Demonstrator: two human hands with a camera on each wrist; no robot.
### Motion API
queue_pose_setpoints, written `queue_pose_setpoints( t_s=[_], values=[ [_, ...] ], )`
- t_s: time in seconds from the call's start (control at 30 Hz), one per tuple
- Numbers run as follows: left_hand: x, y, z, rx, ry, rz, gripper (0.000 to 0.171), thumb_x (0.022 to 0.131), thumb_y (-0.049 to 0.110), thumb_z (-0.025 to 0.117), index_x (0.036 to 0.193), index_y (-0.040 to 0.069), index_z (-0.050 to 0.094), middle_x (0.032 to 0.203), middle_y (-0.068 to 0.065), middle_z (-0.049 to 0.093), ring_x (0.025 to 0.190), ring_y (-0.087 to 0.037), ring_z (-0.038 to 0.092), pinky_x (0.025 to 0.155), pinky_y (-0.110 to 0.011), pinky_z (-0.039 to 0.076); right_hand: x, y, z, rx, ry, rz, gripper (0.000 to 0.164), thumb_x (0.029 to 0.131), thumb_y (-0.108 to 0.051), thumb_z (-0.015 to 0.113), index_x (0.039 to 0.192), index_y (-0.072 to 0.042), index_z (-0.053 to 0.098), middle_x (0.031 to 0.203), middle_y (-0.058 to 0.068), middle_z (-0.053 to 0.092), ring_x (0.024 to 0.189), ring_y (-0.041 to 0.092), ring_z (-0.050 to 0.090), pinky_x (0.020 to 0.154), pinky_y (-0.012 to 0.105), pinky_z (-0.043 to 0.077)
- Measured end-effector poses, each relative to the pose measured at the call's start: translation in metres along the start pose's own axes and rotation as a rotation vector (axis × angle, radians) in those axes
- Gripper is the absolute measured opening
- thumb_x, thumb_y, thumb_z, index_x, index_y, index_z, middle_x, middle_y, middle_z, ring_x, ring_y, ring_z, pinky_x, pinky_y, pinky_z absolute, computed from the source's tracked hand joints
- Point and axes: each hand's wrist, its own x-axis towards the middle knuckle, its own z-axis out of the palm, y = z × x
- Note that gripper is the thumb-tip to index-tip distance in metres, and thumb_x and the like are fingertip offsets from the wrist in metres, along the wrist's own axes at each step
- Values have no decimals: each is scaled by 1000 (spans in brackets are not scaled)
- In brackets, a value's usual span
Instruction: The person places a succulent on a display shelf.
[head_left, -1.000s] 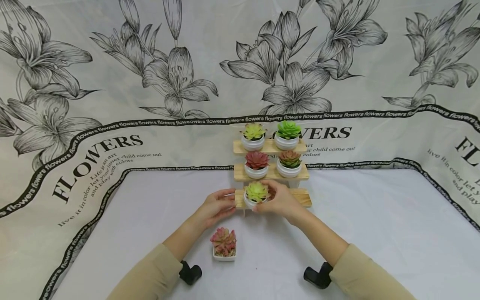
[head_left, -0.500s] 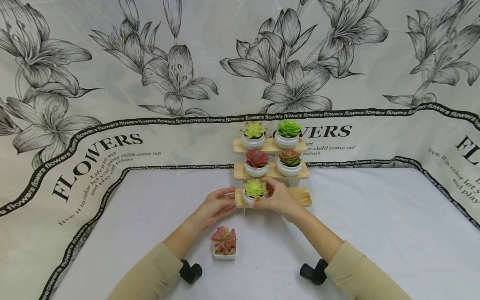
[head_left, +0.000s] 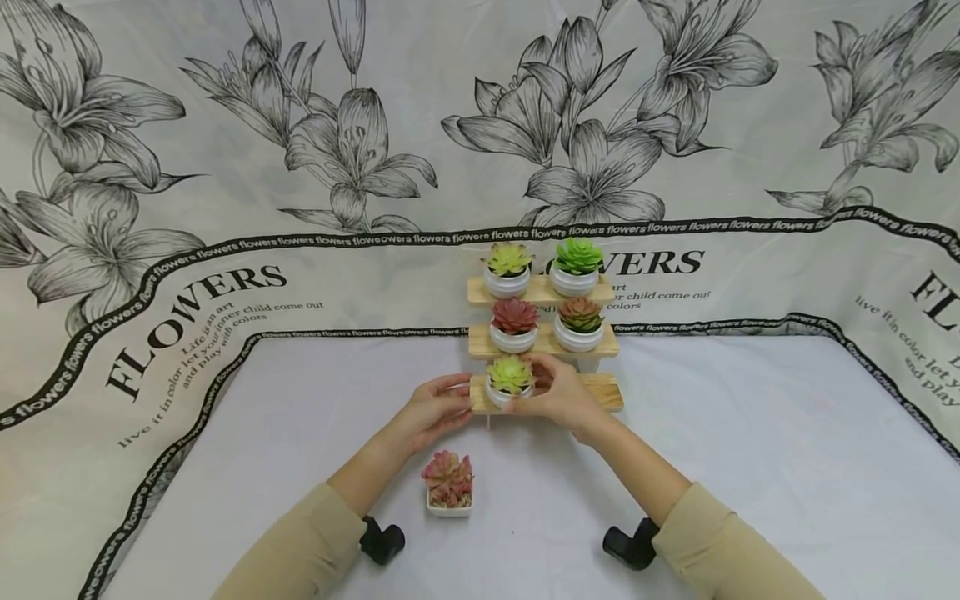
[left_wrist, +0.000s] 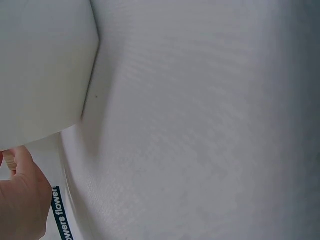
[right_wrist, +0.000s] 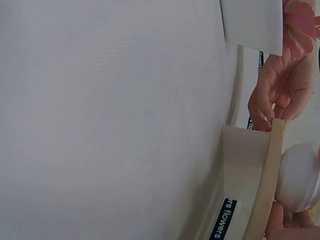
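In the head view, my right hand (head_left: pixel 558 404) pinches the white round pot of a yellow-green artificial succulent (head_left: pixel 510 377) between thumb and fingers. This pot sits at the left part of the lowest board of a three-tier wooden plant stand (head_left: pixel 603 393). My left hand (head_left: pixel 435 412) grips the left end of that same board, its fingertips gathered at the edge in the right wrist view. A pink succulent in a square white pot (head_left: pixel 449 485) stands on the table before the stand. The left wrist view shows this pot's wall (left_wrist: pixel 45 70) up close.
A yellow-green succulent (head_left: pixel 507 268) and a bright green one (head_left: pixel 577 267) occupy the top board. On the middle board are a dark red succulent (head_left: pixel 513 323) and a reddish-green one (head_left: pixel 579 323). Behind hangs a flower-printed cloth (head_left: pixel 375 167). Black wrist devices (head_left: pixel 384 542) sit under both sleeves.
My right hand has shifted the yellow-green succulent's pot slightly left on the lowest board, then stayed nearly still. The left hand keeps its place at the board's end.
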Motion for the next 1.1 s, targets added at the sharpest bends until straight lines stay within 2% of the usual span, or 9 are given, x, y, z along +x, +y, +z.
queue_pose_setpoints(
  t_s=[0.17, 0.47, 0.67, 0.83, 1.1],
  values=[
    [1, -1, 0, -6, -3, 2, 51, 86, -13, 50, 136, -8, 38, 108, -13, 56, 79, -12, 60, 71, -22, 53, -6, 0, -9, 32, -20, 24, 70, 75, -8, 77, 134, 1, 42, 125, 20, 46, 108, 29, 50, 89, 32, 48],
    [3, -1, -2, -10, 6, 4, 51, 86, -14, 49, 135, -8, 38, 106, -11, 56, 79, -13, 60, 72, -23, 54, -25, 1, -27, 60, -50, 35, 64, 76, -5, 76, 131, 5, 43, 122, 23, 49, 111, 33, 49, 86, 25, 49],
    [3, -1, -2, -13, 15, -3, 51, 86, -14, 49, 135, -6, 40, 107, -11, 56, 79, -13, 60, 72, -23, 54, -42, 6, -37, 9, -95, 35, 69, 74, -8, 78, 131, 7, 42, 123, 23, 49, 110, 34, 48, 92, 34, 46],
    [4, 0, -2, -16, 8, 3, 50, 86, -14, 48, 135, -8, 38, 106, -12, 56, 79, -13, 60, 71, -22, 54, -54, 7, -35, 16, -136, 36, 68, 73, -8, 79, 130, 6, 43, 124, 24, 48, 114, 37, 46, 98, 42, 42],
    [2, 0, -2, -14, -1, -7, 51, 87, -13, 49, 136, -7, 38, 109, -13, 55, 81, -13, 60, 72, -23, 54, -67, 4, -19, 19, -199, 12, 64, 74, -8, 78, 127, 6, 45, 125, 23, 49, 113, 37, 47, 98, 42, 42]
  ],
)
